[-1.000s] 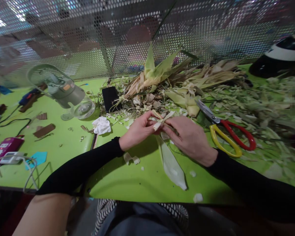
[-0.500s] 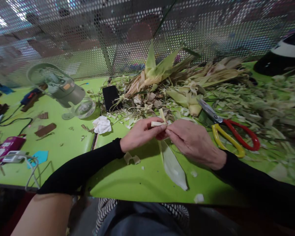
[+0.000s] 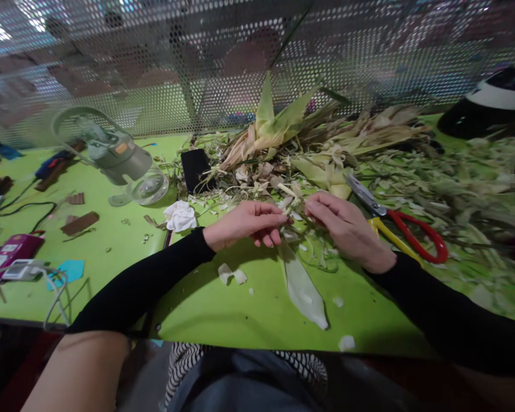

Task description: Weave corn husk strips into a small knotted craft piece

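My left hand [image 3: 251, 225] is closed in a pinch at thumb and forefinger, and a small pale corn husk strip [image 3: 285, 203] shows at its fingertips. Facing it across a narrow gap, my right hand [image 3: 345, 226] has its thumb and fingers pressed together. Anything small between them is hidden. Below the hands a long, pale corn husk [image 3: 302, 286] lies on the green table [image 3: 240, 320], its narrow end near my left fingers. Scissors [image 3: 380, 210] with one red and one yellow handle lie just right of my right hand.
Corn husks [image 3: 278, 126] and shredded scraps are heaped behind the hands and to the right. A black phone [image 3: 194, 170], crumpled white tissue [image 3: 179, 216] and grey-green handled bottle [image 3: 122, 160] stand or lie leftward. A perforated screen [image 3: 223, 63] backs the table.
My hands have drawn apart, the right one moving right and slightly up. The folded pale strip that stood out over my left fingers no longer shows there. The long husk stays put.
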Tool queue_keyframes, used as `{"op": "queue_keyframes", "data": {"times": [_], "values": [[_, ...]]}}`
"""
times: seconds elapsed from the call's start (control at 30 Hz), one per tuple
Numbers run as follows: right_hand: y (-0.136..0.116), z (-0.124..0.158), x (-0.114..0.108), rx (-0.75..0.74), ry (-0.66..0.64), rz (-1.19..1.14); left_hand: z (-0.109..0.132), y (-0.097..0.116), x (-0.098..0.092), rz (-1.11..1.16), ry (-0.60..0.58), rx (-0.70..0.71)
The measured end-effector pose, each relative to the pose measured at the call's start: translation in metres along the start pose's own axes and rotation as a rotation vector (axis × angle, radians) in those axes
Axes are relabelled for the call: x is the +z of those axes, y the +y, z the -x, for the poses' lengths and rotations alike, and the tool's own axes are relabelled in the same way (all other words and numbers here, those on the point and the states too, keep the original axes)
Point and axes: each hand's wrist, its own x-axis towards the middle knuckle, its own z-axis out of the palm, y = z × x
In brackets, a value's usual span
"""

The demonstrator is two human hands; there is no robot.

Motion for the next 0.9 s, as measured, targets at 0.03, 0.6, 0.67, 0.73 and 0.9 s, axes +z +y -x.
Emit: {"op": "queue_keyframes", "data": {"times": [0.03,0.6,0.67,0.73,0.9], "values": [[0.0,0.0,0.0,0.008,-0.009,-0.015,0.0,0.001,0.0,-0.006,-0.009,-0.02],[0.002,0.012,0.019,-0.49,0.023,0.551,-0.007,-0.011,0.017,0.123,0.286,0.274],[0.002,0.015,0.019,-0.49,0.067,0.633,-0.008,-0.012,0.017,0.135,0.309,0.298],[0.002,0.016,0.018,-0.489,0.125,0.658,-0.008,-0.012,0.016,0.158,0.334,0.302],[0.003,0.016,0.019,-0.56,0.137,0.517,-0.008,-0.011,0.011,0.28,0.337,0.255]]}}
